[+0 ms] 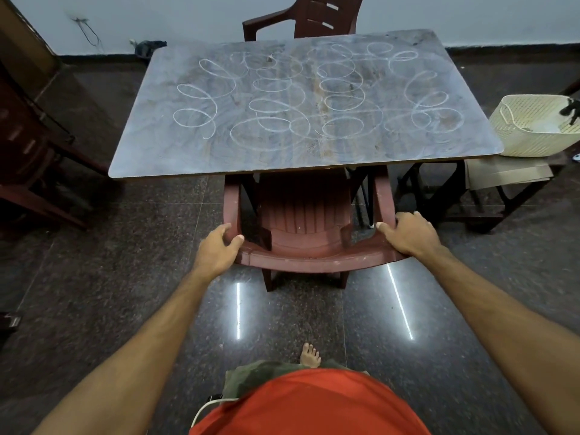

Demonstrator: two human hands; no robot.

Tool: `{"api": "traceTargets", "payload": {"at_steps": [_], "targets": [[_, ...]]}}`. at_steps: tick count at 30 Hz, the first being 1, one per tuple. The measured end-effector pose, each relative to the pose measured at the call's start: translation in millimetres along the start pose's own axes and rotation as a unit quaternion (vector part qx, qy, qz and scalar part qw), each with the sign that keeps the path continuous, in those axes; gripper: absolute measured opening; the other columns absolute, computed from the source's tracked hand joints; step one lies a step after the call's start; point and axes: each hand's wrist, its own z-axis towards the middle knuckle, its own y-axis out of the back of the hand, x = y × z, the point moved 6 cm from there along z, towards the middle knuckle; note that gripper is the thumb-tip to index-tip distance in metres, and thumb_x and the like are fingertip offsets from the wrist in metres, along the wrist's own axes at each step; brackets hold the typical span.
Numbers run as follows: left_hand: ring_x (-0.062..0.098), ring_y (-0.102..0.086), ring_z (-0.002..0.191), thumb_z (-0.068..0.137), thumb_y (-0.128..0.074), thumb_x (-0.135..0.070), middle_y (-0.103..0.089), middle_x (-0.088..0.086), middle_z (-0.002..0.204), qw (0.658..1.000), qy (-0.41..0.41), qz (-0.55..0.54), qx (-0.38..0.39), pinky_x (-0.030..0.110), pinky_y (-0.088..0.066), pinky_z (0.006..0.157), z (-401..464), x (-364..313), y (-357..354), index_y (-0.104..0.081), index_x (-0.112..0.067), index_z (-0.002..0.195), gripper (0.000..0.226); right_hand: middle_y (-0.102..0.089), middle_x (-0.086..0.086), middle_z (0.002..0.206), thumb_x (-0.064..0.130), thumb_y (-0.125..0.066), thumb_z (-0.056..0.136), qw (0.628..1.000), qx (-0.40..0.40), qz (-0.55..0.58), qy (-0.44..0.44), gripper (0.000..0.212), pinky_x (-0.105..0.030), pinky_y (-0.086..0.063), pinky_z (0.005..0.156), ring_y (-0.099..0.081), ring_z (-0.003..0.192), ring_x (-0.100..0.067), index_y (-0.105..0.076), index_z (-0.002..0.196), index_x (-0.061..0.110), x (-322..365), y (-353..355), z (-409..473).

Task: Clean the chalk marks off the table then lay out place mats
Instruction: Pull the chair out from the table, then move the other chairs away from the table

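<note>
A grey table (157, 158) stands ahead of me, its top covered with looping white chalk marks (273, 120). A brown plastic chair (307, 215) is tucked partly under the table's near edge, its back towards me. My left hand (216, 249) grips the left end of the chair's backrest, thumb curled over the rim. At the right end of the backrest, my right hand (408, 233) grips in the same way. No place mats or cleaning cloth can be made out for certain.
A cream woven basket (530, 127) sits on a low stool at the right, with folded tan sheets (505, 174) below it. Another brown chair (317, 17) faces the table's far side. Dark furniture (28, 146) stands at the left. My bare foot (310, 354) rests on glossy dark floor.
</note>
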Motion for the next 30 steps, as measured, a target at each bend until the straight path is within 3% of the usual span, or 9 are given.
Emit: {"api": "traceTargets", "payload": {"at_steps": [2, 5, 10, 18, 30], "targets": [[0.029, -0.033, 0.143, 0.097, -0.056, -0.036, -0.04, 0.013, 0.153, 0.994, -0.066, 0.082, -0.016, 0.045, -0.023, 0.118, 3.2, -12.6, 7.0, -0.039, -0.009, 0.148, 0.06, -0.065, -0.015, 0.114, 0.058, -0.05, 0.094, 0.995, -0.036, -0.048, 0.074, 0.057, -0.051, -0.039, 0.102, -0.05, 0.121, -0.034, -0.063, 0.107, 0.004, 32.2, 5.7, -3.3], [0.025, -0.017, 0.15, 0.098, -0.049, -0.045, -0.026, 0.009, 0.16, 0.979, -0.12, 0.164, -0.032, 0.046, -0.011, 0.121, 9.4, -26.7, 18.3, -0.031, -0.011, 0.152, 0.066, -0.056, -0.012, 0.132, 0.059, -0.043, 0.096, 0.988, -0.037, -0.051, 0.143, 0.062, -0.055, -0.031, 0.11, -0.041, 0.132, -0.032, -0.055, 0.126, 0.005, 83.0, 2.3, -9.7], [0.022, -0.004, 0.152, 0.097, -0.04, -0.058, -0.01, 0.005, 0.165, 0.954, -0.157, 0.248, -0.056, 0.043, -0.006, 0.122, 13.6, -22.9, 43.6, -0.018, -0.013, 0.156, 0.078, -0.022, -0.012, 0.162, 0.061, -0.034, 0.099, 0.973, -0.035, -0.033, 0.228, 0.077, -0.054, -0.01, 0.121, -0.008, 0.152, -0.029, -0.029, 0.152, 0.007, 157.1, -5.9, -24.1], [0.023, 0.0, 0.152, 0.096, -0.033, -0.064, -0.004, 0.006, 0.165, 0.942, -0.147, 0.269, -0.138, 0.046, -0.002, 0.122, 19.6, 10.8, 117.0, -0.007, -0.016, 0.157, 0.083, -0.014, -0.011, 0.165, 0.062, -0.025, 0.1, 0.944, -0.079, -0.047, 0.317, 0.077, -0.051, -0.007, 0.122, -0.006, 0.153, -0.028, -0.023, 0.155, 0.009, 270.3, -3.2, -42.5], [0.024, -0.003, 0.152, 0.093, -0.028, -0.069, -0.004, 0.005, 0.166, 0.929, -0.143, 0.272, -0.206, 0.049, -0.008, 0.122, 38.2, 72.2, 248.7, -0.003, -0.015, 0.157, 0.087, -0.01, -0.009, 0.166, 0.064, -0.024, 0.099, 0.925, -0.112, -0.023, 0.362, 0.077, -0.052, -0.004, 0.123, -0.004, 0.153, -0.026, -0.018, 0.157, 0.013, 447.1, -20.9, -80.8]]}}
